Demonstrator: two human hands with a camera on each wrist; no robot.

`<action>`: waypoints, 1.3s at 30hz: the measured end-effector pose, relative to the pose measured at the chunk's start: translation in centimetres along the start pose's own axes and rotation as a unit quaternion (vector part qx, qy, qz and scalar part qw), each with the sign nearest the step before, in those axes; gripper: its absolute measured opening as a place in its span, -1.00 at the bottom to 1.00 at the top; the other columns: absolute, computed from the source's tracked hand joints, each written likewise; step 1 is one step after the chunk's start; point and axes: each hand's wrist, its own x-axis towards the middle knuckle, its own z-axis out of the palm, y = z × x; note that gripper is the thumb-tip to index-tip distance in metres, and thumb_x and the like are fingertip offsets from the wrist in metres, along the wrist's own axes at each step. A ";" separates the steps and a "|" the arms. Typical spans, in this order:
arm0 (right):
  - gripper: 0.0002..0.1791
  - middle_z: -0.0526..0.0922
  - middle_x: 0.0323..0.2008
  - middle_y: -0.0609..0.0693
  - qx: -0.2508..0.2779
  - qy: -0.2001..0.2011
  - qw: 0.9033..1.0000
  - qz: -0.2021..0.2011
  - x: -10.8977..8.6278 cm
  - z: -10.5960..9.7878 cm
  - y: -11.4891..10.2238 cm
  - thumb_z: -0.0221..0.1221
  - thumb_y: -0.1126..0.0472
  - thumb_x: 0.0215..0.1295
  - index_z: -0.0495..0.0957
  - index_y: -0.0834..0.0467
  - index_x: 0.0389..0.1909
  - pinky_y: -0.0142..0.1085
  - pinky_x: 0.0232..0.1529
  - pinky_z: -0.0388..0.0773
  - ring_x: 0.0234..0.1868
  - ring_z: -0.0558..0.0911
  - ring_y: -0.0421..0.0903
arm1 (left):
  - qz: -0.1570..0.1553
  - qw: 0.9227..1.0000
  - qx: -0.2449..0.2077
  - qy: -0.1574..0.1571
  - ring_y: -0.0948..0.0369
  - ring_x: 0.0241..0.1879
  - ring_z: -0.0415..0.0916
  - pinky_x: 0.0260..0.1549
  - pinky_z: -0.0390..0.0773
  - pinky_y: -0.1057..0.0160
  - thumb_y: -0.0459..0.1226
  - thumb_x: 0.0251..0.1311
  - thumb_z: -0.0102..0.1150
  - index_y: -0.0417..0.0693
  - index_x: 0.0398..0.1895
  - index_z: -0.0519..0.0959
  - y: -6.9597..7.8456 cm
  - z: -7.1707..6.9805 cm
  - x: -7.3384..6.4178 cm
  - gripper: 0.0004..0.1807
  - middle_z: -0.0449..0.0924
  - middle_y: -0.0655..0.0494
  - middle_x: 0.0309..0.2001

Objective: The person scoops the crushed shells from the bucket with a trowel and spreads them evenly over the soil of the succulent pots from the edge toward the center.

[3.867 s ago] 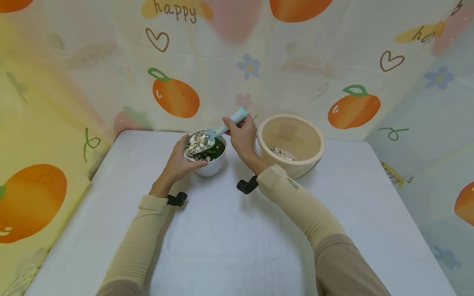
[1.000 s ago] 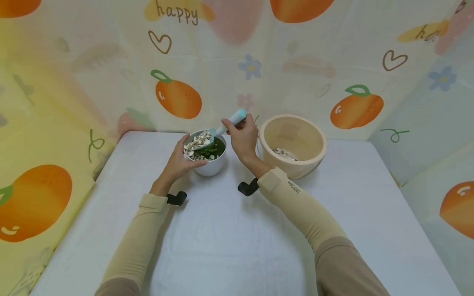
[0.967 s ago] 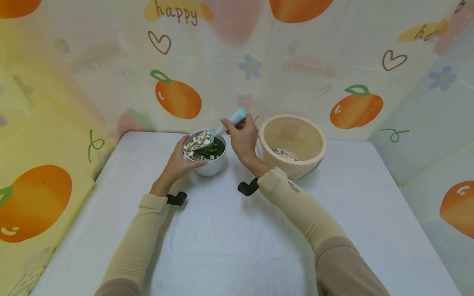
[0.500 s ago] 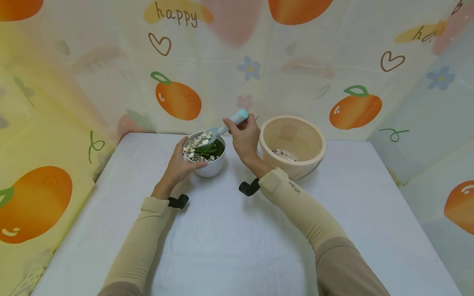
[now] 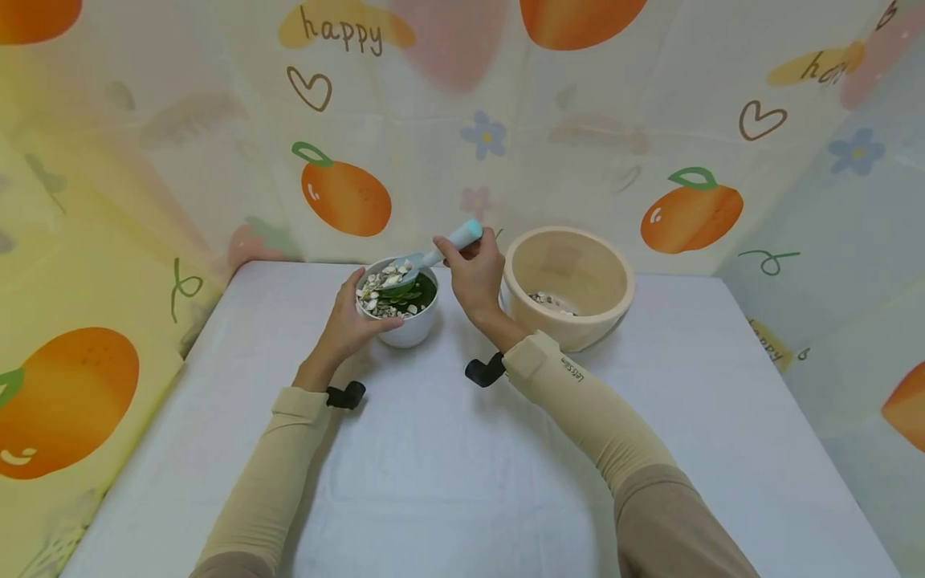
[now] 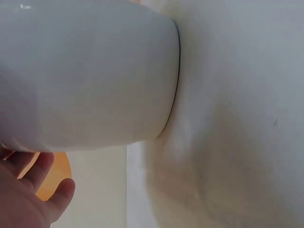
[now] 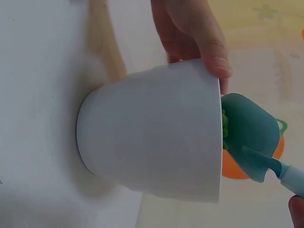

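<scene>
- The left hand (image 5: 345,323) held the pot (image 5: 406,331); the right hand (image 5: 478,277) gripped the scoop (image 5: 434,257) over it.
- The pot stood on the desk (image 5: 419,482), near the tub (image 5: 588,331).
- Chips (image 5: 372,299) could spill — if the scoop tipped too fast.
- The head view showed the chips — the right wrist view hid them.

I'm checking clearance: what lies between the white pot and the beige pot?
In the head view, the right hand, gripping the light-blue trowel, appears between the white pot and the beige pot.

dim light | soft shadows on tabletop (image 5: 462,482) | left wrist view slightly soft | faint glint on pot (image 6: 95,71)
</scene>
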 end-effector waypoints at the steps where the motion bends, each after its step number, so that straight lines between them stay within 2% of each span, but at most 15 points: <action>1: -0.60 0.70 -0.32 0.23 0.003 0.000 1.000 -0.001 0.0 0.0 0.0 0.34 0.09 0.21 0.42 0.28 -0.15 -0.36 -0.29 0.67 -0.33 0.73 0.07 | 0.001 1.000 0.001 -0.003 -0.11 0.45 0.02 0.39 0.07 -0.26 0.01 -0.10 0.51 -0.04 0.55 -0.14 0.0 -0.1 0.0 0.27 -0.02 -0.21 0.48; 8: -0.58 0.69 -0.29 0.27 0.028 -0.010 1.000 0.008 0.0 0.1 0.1 0.32 0.10 0.24 0.43 0.32 -0.09 -0.28 -0.21 0.69 -0.26 0.73 0.10 | 0.022 0.998 0.046 -0.024 -0.11 0.52 -0.14 0.41 0.00 -0.28 0.10 -0.02 0.42 -0.11 0.57 -0.23 0.2 -0.5 0.4 0.28 -0.17 -0.18 0.55; 12: -0.59 0.68 -0.27 0.28 0.024 -0.023 0.999 0.004 0.0 0.2 0.1 0.29 0.11 0.27 0.43 0.34 -0.10 -0.24 -0.18 0.69 -0.25 0.72 0.13 | 0.026 0.997 0.071 -0.032 -0.15 0.51 -0.15 0.40 0.00 -0.30 0.15 0.01 0.37 -0.13 0.56 -0.27 0.4 -0.7 0.6 0.29 -0.18 -0.21 0.55; 15: -0.61 0.68 -0.28 0.26 0.017 -0.024 1.000 -0.002 -0.1 0.2 0.2 0.28 0.12 0.28 0.43 0.34 -0.10 -0.29 -0.20 0.68 -0.26 0.72 0.10 | 0.019 0.997 0.064 -0.045 -0.15 0.51 -0.15 0.40 0.00 -0.30 0.11 -0.01 0.41 -0.09 0.57 -0.31 0.2 -0.9 0.7 0.32 -0.19 -0.21 0.55; 21: -0.63 0.66 -0.27 0.23 0.015 -0.031 0.999 -0.021 -0.2 0.4 0.3 0.27 0.16 0.28 0.42 0.33 -0.08 -0.36 -0.20 0.66 -0.24 0.70 0.06 | 0.000 0.998 0.014 -0.062 -0.11 0.53 -0.17 0.42 -0.04 -0.29 0.01 -0.10 0.50 -0.01 0.58 -0.30 -0.4 -0.9 0.8 0.36 -0.24 -0.13 0.57; 26: -0.66 0.66 -0.29 0.21 0.005 -0.032 0.999 -0.040 -0.2 0.5 0.2 0.28 0.16 0.28 0.43 0.30 -0.12 -0.35 -0.20 0.65 -0.27 0.69 0.04 | -0.011 0.999 -0.002 -0.038 -0.10 0.53 -0.15 0.41 -0.01 -0.28 0.05 -0.15 0.53 0.05 0.58 -0.24 -0.4 -0.5 0.5 0.35 -0.19 -0.09 0.57; 33: -0.65 0.69 -0.33 0.19 -0.004 -0.023 0.998 -0.060 -0.1 0.5 -0.5 0.30 0.12 0.25 0.46 0.28 -0.16 -0.33 -0.24 0.60 -0.31 0.69 0.00 | 0.012 1.000 0.005 0.004 -0.10 0.48 -0.01 0.41 0.06 -0.23 0.05 -0.19 0.55 -0.08 0.56 -0.17 0.0 0.3 0.1 0.35 -0.04 -0.20 0.51; 39: -0.65 0.69 -0.28 0.23 -0.013 -0.030 0.998 -0.050 -0.1 0.7 -0.7 0.31 0.15 0.24 0.46 0.31 -0.13 -0.29 -0.19 0.61 -0.25 0.70 0.02 | 0.010 1.000 0.013 -0.006 -0.13 0.48 -0.04 0.40 0.04 -0.26 0.03 -0.13 0.52 -0.09 0.56 -0.19 -0.1 0.0 0.1 0.32 -0.07 -0.23 0.51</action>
